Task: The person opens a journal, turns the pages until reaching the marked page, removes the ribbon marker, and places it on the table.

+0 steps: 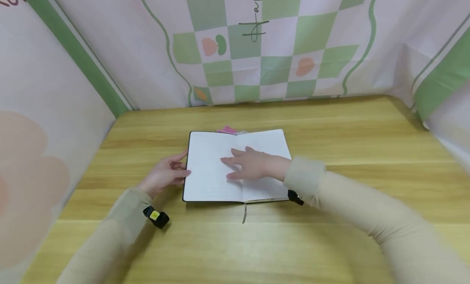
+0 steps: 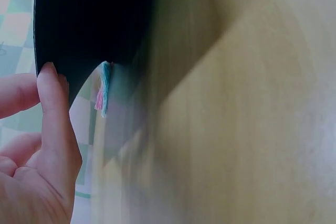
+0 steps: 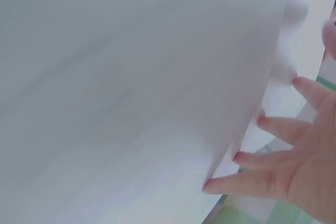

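Observation:
A notebook (image 1: 211, 165) with blank white pages and a black cover lies opened out on the wooden table. My left hand (image 1: 165, 174) pinches the left edge of its cover between thumb and fingers. In the left wrist view, the dark cover (image 2: 94, 19) appears tilted up from the table at the held edge. My right hand (image 1: 253, 163) reaches over the right page with fingers spread, fingertips at the page by the centre fold. The right wrist view shows those fingertips (image 3: 241, 157) along the fold of the white page (image 3: 115, 103). A thin ribbon bookmark (image 1: 244, 214) hangs out below the spine.
Behind the notebook's top edge a pink item (image 1: 227, 129) peeks out. In the left wrist view, pink and teal tassel threads (image 2: 104, 90) show beyond the cover. The wooden table (image 1: 238, 251) meets a green-and-white checked curtain (image 1: 246, 74) at its back edge.

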`<state>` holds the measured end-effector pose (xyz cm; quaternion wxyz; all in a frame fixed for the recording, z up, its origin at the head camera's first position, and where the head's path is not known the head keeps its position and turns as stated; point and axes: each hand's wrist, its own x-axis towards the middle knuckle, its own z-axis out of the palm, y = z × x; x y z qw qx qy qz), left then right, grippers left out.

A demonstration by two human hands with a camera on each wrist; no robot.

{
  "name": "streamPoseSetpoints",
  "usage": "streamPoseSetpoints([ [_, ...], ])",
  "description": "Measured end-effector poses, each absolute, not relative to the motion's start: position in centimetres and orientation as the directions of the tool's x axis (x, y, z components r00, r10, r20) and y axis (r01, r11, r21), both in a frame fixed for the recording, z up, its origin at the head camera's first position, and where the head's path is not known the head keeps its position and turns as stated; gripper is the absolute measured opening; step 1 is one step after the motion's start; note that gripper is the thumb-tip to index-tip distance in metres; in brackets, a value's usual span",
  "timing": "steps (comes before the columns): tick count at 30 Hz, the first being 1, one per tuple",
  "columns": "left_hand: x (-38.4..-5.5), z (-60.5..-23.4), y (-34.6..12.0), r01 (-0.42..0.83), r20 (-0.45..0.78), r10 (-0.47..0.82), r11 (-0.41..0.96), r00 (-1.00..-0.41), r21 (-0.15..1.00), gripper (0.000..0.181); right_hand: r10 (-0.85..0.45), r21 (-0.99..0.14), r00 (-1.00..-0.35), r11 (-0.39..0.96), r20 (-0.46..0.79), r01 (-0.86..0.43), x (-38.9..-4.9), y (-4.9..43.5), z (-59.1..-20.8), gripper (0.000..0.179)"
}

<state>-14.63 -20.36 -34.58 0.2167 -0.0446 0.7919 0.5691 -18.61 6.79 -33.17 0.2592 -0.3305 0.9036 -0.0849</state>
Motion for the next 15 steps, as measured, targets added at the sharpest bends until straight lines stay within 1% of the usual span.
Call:
streamPoseSetpoints([
  [3,-14.6,-34.5,-20.2,-0.31,-0.387,0.177,0.348,-0.905,0.885,0.072,-0.7,-0.327,-0.606,0.713,-0.379,-0.62,-19.5,7.9,-33.3,0.074],
  [7,-14.7,-34.4,-20.0,-0.311,-0.388,0.174,0.35,-0.905,0.883,0.072,-0.713,-0.301,-0.603,0.699,-0.358,-0.649,-20.2,9.4,-33.2,0.082],
  [10,-14.7,-34.3,-19.9,-0.315,-0.392,0.17,0.356,-0.904,0.88,0.073,-0.704,-0.297,-0.621,0.709,-0.344,-0.639,-21.0,10.7,-33.0,0.082],
  [15,-14.6,-34.2,-19.8,-0.312,-0.391,0.167,0.362,-0.905,0.878,0.072,-0.654,-0.309,-0.682,0.757,-0.329,-0.577,-22.9,12.8,-33.3,0.085],
])
